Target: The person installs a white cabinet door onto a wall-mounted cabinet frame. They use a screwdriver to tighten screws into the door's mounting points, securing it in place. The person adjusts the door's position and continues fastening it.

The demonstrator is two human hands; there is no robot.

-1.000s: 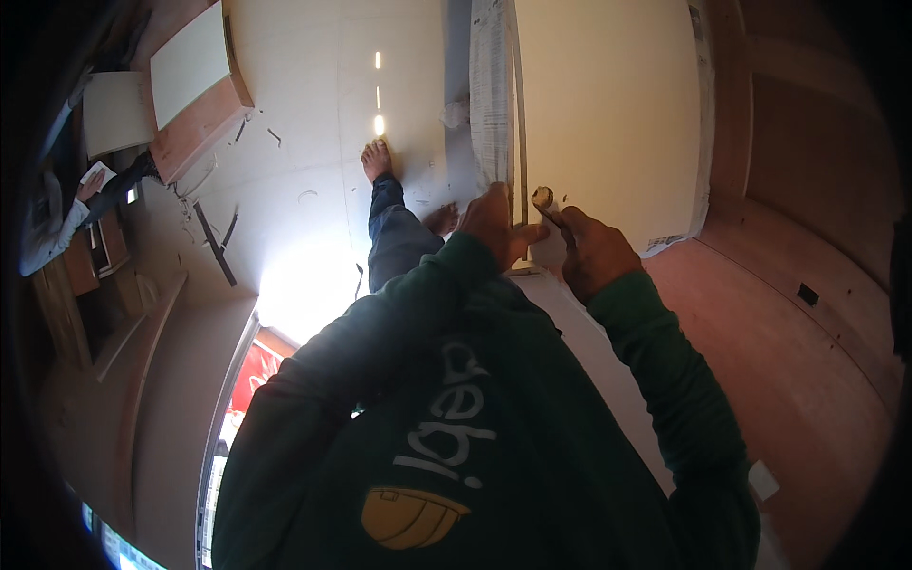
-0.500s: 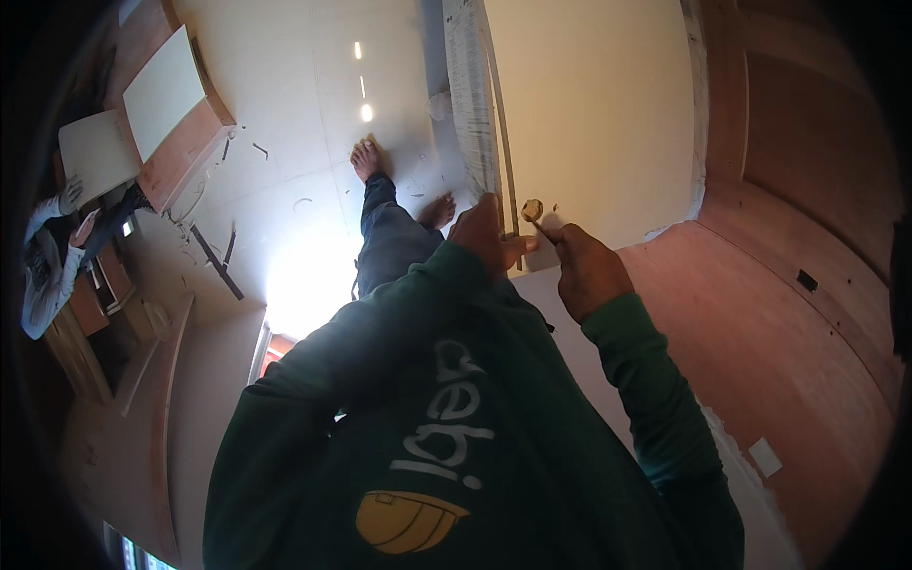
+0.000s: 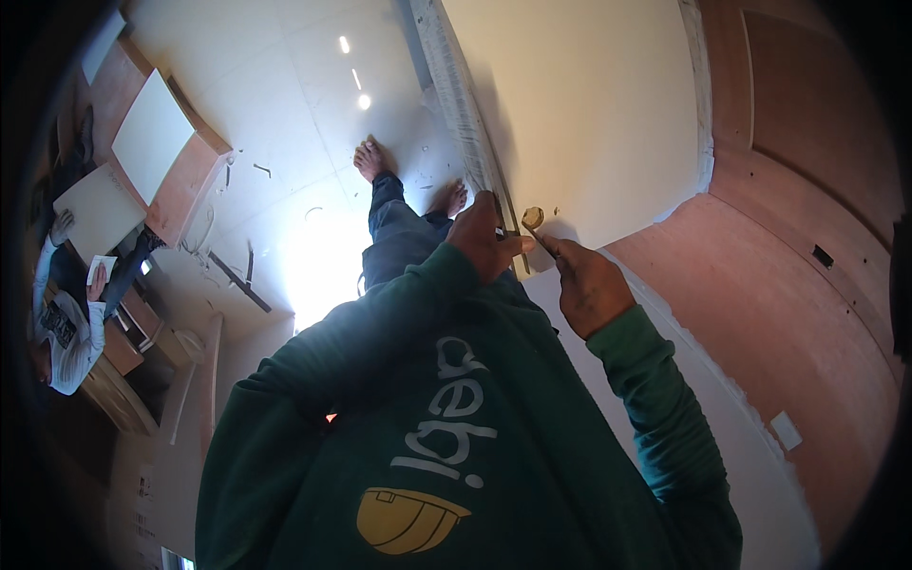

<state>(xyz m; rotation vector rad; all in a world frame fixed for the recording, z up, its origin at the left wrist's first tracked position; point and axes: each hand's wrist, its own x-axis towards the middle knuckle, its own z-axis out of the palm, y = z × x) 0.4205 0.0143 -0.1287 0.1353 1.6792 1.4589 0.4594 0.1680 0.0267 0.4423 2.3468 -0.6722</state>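
Note:
My left hand (image 3: 483, 239) is closed around the near end of a long strip wrapped in cloudy film (image 3: 452, 81), thumb stretched across to the right. Along the strip's right side runs a thin edge (image 3: 508, 211) that passes under my fingers. My right hand (image 3: 591, 290) pinches a thin stick-like tool (image 3: 545, 239) whose far end meets a small round tan-brown lump (image 3: 533, 218). Whether the lump is the tool's own head or lies on the board, I cannot tell. Beneath it lies a large cream board (image 3: 589, 104), with a small dark speck beside the lump.
At the far left a co-worker (image 3: 71, 328) in pale sleeves handles pale panels beside a box-like wooden piece (image 3: 190, 180). Dark strips (image 3: 239, 282) and scraps lie on the light floor (image 3: 285, 95). Reddish-brown panelling (image 3: 760, 285) stands along the right. My bare feet are ahead.
The view has turned slightly, and the strip now leans more to the left. My right hand sits a little lower in view, still on the tool. The co-worker's hand now shows a small white item.

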